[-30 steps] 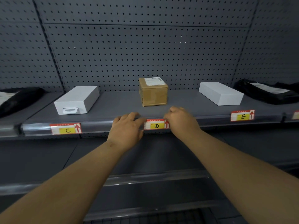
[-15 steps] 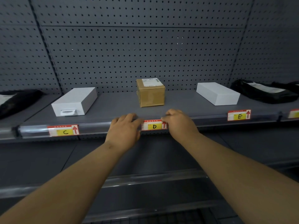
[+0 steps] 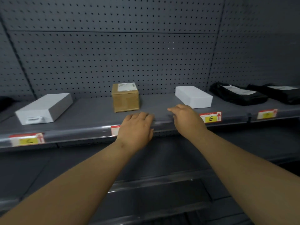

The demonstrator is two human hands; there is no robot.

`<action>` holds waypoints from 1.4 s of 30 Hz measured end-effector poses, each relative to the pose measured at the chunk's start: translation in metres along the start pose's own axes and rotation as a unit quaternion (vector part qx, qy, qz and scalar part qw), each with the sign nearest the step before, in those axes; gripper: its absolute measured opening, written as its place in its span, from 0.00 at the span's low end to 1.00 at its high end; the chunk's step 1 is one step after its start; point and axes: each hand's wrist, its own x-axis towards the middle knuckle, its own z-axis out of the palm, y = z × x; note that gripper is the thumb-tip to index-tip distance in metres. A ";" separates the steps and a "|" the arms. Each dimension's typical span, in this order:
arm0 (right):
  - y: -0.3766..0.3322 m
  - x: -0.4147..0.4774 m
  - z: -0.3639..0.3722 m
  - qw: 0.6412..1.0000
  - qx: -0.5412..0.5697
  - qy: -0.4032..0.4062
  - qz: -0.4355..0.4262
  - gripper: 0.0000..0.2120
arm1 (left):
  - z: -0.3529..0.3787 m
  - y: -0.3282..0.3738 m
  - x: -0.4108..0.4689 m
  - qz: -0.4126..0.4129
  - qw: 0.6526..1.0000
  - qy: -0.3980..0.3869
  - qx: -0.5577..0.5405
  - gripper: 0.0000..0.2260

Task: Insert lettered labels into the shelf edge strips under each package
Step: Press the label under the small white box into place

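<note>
Label D [image 3: 114, 129] sits in the edge strip [image 3: 78, 133] below the brown box [image 3: 125, 97], mostly hidden by the left hand [image 3: 137, 129] — flat, empty; right hand [image 3: 186, 118] loosely open, empty. Risk: a brushing palm could unseat it.

Two bare forearms enter the view from the lower edge, each ending in a bare hand. No sleeve covers either forearm as far as the frame edge. The left hand [image 3: 136, 129] carries no glove, ring, watch or wristband. The right hand [image 3: 186, 118] is likewise uncovered and unadorned. Motion blur softens the fingers of both hands, so fingernail detail cannot be made out.
</note>
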 end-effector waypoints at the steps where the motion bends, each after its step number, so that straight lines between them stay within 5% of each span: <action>1: 0.015 -0.002 -0.005 1.000 -0.005 -0.001 0.009 0.24 | 0.002 0.014 0.008 0.003 1.000 -0.001 -0.004 0.21; 10: 0.148 -0.018 -0.038 0.998 -0.030 -0.044 0.036 0.19 | 0.025 0.134 0.074 -0.014 0.999 -0.030 -0.039 0.25; 15: 0.181 -0.019 -0.039 0.997 -0.019 -0.078 0.018 0.26 | 0.033 0.168 0.087 -0.065 0.995 -0.051 -0.058 0.27; 20: 0.196 -0.017 -0.030 0.995 -0.017 -0.097 -0.023 0.29 | 0.039 0.178 0.083 -0.101 0.991 -0.052 -0.065 0.25; 30: 0.200 -0.013 -0.026 0.997 0.004 -0.075 -0.031 0.21 | 0.037 0.178 0.090 -0.123 0.988 -0.058 -0.074 0.23; 42: 0.197 -0.008 -0.030 0.997 0.008 -0.077 -0.021 0.20 | 0.035 0.168 0.087 -0.094 0.990 -0.066 -0.079 0.19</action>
